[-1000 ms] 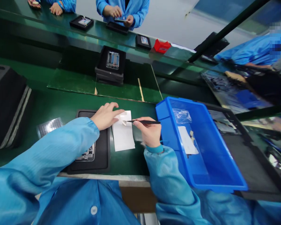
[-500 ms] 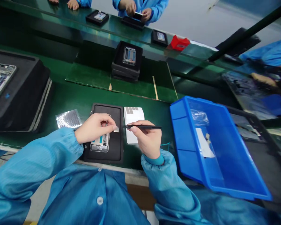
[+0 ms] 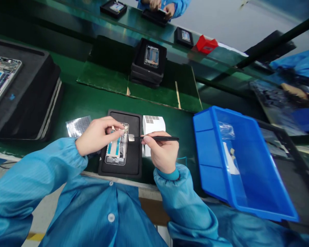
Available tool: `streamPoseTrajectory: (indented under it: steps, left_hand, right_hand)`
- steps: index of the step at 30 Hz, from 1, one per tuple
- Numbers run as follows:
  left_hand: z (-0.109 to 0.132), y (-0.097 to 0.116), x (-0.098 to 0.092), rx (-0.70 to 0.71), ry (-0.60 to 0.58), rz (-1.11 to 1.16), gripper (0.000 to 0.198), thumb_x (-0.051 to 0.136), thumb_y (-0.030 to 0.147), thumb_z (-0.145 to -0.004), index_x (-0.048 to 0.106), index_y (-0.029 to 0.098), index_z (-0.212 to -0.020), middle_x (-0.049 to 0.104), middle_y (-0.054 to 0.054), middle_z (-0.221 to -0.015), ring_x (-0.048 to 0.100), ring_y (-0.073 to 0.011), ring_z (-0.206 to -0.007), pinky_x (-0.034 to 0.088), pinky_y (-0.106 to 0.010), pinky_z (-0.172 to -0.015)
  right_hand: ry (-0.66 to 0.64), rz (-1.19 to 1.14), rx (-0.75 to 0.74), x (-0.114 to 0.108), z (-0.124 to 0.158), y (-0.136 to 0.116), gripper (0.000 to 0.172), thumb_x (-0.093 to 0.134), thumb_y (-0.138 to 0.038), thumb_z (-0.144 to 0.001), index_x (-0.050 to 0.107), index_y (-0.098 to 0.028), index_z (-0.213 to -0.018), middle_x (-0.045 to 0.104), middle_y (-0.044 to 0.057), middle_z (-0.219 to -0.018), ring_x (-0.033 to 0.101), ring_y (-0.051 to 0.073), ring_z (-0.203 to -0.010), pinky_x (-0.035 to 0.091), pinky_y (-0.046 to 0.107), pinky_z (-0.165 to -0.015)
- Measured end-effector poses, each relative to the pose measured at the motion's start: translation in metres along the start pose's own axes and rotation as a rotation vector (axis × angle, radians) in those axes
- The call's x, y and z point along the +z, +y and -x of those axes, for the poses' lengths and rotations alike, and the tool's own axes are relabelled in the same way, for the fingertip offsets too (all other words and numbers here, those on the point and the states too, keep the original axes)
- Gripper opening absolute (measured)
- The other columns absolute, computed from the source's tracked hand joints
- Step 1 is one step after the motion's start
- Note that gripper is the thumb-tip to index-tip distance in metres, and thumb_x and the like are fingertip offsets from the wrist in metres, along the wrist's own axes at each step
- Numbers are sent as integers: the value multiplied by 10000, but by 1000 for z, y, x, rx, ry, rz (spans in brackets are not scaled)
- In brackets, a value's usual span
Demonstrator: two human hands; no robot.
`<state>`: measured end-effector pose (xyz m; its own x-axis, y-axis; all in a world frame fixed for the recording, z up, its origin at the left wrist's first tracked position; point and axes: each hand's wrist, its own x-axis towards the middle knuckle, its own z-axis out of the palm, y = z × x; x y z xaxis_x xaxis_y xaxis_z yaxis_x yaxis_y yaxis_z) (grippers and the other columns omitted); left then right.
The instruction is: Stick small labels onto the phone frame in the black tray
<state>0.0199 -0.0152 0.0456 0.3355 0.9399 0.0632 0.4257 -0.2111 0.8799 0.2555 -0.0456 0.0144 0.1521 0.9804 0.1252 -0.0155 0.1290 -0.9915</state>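
Black tweezers (image 3: 157, 138) pinched in your right hand (image 3: 161, 154) carry a small patch (image 3: 131, 138); your left hand (image 3: 96, 135) fingers steady the phone frame (image 3: 117, 148) near the bench's front edge, so it seems placement calls for careful alignment.

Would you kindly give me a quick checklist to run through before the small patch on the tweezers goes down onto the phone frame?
1. Right hand grips the black tweezers: ok.
2. Small grey patch sits at the tweezer tip, not dropped: ok.
3. Left hand steadies the phone frame, fingertips at its top edge: ok.
4. Phone frame lies seated in the black tray: ok, it looks flat.
5. Patch is lined up over its spot: not ok, it hangs just right of the frame, above the tray.
6. Patch's sticky side faces down: cannot tell.
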Motion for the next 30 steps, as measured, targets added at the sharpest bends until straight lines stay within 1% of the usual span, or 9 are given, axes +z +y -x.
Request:
streamPoseTrajectory:
  steps: [3,6,9,12,16,19,22,24,30]
  left_hand:
    - [2,-22,-15,54,51,-242,197,637,332,-913,766,209,-997,723,-19,-946,588,-138,-747,453,-281,-699]
    - [4,-45,-20,162,-59,-427,184,588,285,-945,743,196,-991,722,-35,-965,637,-185,-879,481,-320,-809]
    - [4,-58,-18,248,-202,-518,202,552,275,-974,727,195,-1035,707,-51,-989,641,-218,-940,487,-359,-857]
    - [0,-61,-20,281,-320,-526,218,534,261,-988,723,207,-1083,682,-51,-1012,633,-218,-953,486,-358,-849]
    - [-12,-58,-30,291,-483,-507,226,618,240,-945,713,256,-1149,649,-34,-1069,618,-205,-965,470,-332,-834]
    - [-18,-59,-37,315,-572,-510,265,659,272,-931,700,301,-1191,622,-23,-1059,604,-196,-941,449,-322,-810]
    - [-19,-63,-37,348,-601,-523,310,728,354,-888,697,306,-1193,585,-24,-1048,579,-194,-909,433,-320,-786]
    - [-18,-65,-34,376,-582,-540,341,756,409,-859,699,298,-1176,570,-25,-1032,559,-198,-894,423,-322,-776]
    - [-12,-66,-25,454,-536,-555,345,681,509,-889,710,279,-1145,571,-29,-965,540,-217,-890,416,-340,-784]
  right_hand:
    - [42,89,20,6,-3,2,189,874,-335,-743,743,-211,-801,740,5,-673,717,169,-584,600,296,-583]
    - [33,221,60,16,-4,3,196,863,-346,-740,742,-198,-784,746,29,-713,709,177,-599,597,310,-585]
    - [2,298,100,28,-3,6,162,835,-330,-760,749,-195,-784,759,45,-758,702,173,-617,585,299,-582]
    - [-5,316,141,35,-1,11,141,823,-319,-771,754,-200,-800,759,41,-757,695,166,-614,575,288,-576]
    - [-7,290,198,37,-1,16,138,829,-314,-768,755,-205,-805,757,34,-748,694,163,-614,568,282,-578]
    - [-2,274,245,37,-2,17,137,835,-308,-762,753,-204,-795,756,32,-746,687,157,-604,555,274,-563]
    - [5,275,285,38,-2,15,147,841,-311,-761,747,-201,-791,753,29,-732,684,156,-594,551,273,-555]
    - [0,283,297,39,-2,15,146,840,-311,-764,747,-201,-789,750,26,-719,674,151,-580,542,268,-540]
    - [-21,338,243,40,-4,18,105,828,-291,-781,760,-213,-794,753,19,-730,662,143,-593,538,255,-528]
